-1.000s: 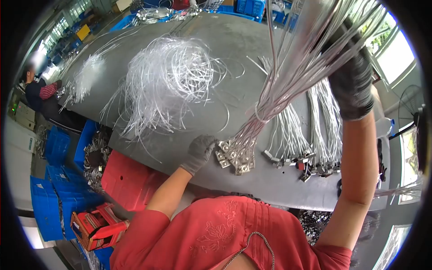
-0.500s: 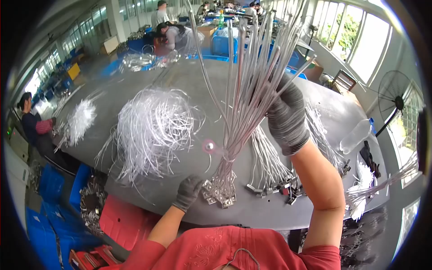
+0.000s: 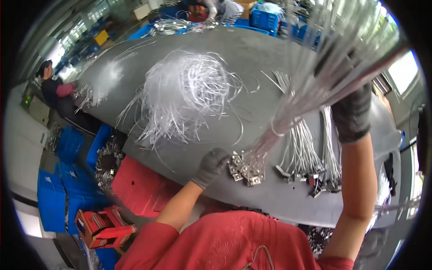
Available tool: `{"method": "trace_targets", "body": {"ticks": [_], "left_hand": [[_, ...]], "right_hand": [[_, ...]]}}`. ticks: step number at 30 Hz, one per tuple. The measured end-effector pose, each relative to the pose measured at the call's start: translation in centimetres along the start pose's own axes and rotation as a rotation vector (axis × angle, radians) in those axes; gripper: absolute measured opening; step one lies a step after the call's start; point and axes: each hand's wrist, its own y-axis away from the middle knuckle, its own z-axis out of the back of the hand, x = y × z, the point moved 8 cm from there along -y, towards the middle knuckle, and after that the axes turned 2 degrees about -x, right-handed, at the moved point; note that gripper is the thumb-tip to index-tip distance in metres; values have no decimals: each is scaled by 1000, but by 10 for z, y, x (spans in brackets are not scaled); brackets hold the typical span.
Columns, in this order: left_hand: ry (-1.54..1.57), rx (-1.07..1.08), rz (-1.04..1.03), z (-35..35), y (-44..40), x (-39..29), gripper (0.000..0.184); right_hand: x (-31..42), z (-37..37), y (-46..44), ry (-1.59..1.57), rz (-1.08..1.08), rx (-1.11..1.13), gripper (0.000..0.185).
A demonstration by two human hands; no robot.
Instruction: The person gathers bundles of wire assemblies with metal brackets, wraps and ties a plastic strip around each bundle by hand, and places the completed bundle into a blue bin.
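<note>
Wire bundle [image 3: 292, 108] slants from right hand [image 3: 353, 112] toward left hand [image 3: 211, 168].

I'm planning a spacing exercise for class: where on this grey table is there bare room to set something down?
Bare: the grey table between the clear strand pile and the blue crate; also a strip between the metal ends and the near edge. Crowded: right of those ends, where wire bundles lie close together.
</note>
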Motion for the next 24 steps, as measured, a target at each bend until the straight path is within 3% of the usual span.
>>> {"method": "trace_targets", "body": {"ticks": [3,8,10,13,16,17,20,22,24], "left_hand": [[81,8,76,1,-8,-5,10],[184,49,179,-9,-10,6,13],[216,66,178,-11,-10,8,14],[293,41,197,-10,-10,12,13],[75,50,92,-16,-7,15,12],[90,137,273,-23,2,28,12],[80,126,176,-23,5,23,11],[38,133,170,-31,10,31,10],[42,133,186,-38,12,40,9]], "right_hand": [[7,0,1,327,173,66,24],[2,12,-1,186,50,46,24],[-3,10,0,-36,-40,61,25],[-1,8,-3,49,14,60,29],[5,5,4,6,-15,6,30],[4,8,7,23,-20,-36,32],[20,-7,5,-2,-42,-94,34],[22,-14,2,-82,-78,7,32],[23,-13,1,-160,-99,-75,30]]}}
